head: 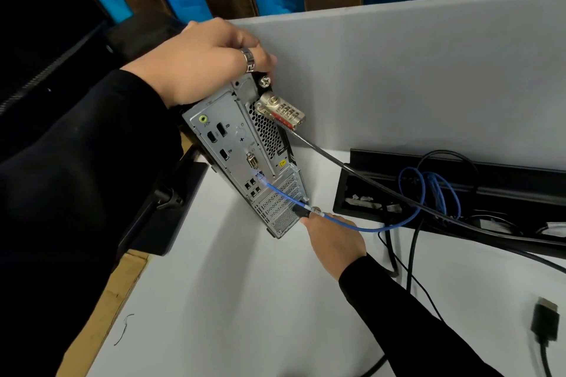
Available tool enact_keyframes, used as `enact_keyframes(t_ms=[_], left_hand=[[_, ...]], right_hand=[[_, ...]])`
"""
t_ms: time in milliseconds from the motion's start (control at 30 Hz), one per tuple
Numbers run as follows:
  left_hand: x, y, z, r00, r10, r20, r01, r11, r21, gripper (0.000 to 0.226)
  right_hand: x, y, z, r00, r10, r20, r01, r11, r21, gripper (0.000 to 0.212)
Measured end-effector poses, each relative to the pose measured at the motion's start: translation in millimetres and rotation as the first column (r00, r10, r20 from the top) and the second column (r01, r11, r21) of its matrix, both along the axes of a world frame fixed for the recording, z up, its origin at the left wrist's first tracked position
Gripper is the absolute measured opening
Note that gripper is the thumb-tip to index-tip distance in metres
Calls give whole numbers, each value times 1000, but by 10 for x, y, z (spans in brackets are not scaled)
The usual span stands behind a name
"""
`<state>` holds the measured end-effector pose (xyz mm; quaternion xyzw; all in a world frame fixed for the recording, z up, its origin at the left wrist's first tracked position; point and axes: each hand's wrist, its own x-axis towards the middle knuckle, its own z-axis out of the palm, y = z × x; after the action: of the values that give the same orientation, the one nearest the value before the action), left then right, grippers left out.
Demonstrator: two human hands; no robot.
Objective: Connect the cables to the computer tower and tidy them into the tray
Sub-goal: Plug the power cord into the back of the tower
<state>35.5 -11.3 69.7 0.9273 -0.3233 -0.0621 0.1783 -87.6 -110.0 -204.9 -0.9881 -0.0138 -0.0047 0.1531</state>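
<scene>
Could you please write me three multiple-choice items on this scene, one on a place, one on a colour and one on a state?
1. Where does the left hand rest?
A. on top of the computer tower
B. in the cable tray
C. on the desk

2. What colour is the network cable plugged into the tower's rear panel?
A. red
B. blue
C. yellow

3. What state is the loose black connector at lower right in?
A. plugged into the tower
B. held by the right hand
C. lying unplugged on the desk

Answers: 1 A, the hand grips the tower's top edge. 2 B, the cable is blue from port to tray. 3 C, it lies apart from both hands.
</scene>
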Motion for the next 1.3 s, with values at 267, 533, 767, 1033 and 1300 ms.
enact_keyframes(t_ms=[267,533,767,1033,1300], left_hand=[[19,32,-28,1000,6,-21,-6,1000,-22,22],[20,8,-17,999,25,-28,-25,1000,-4,23],[-2,4,-6,999,23,-42,-23,1000,-2,27],[-117,52,-18,999,15,-49,-21,991,-134,17],[-257,82,3,997,73,36,-70,994,-89,21]], right_hand=[[-16,67,-71,996,-93,-12,94,993,73,34],[26,91,9,987,-112,-113,132,972,193,30],[6,129,0,992,-105,-68,106,994,15,34],[6,54,173,998,17,-54,-25,989,-144,44],[-803,-85,369,964,151,217,-103,971,-217,28]])
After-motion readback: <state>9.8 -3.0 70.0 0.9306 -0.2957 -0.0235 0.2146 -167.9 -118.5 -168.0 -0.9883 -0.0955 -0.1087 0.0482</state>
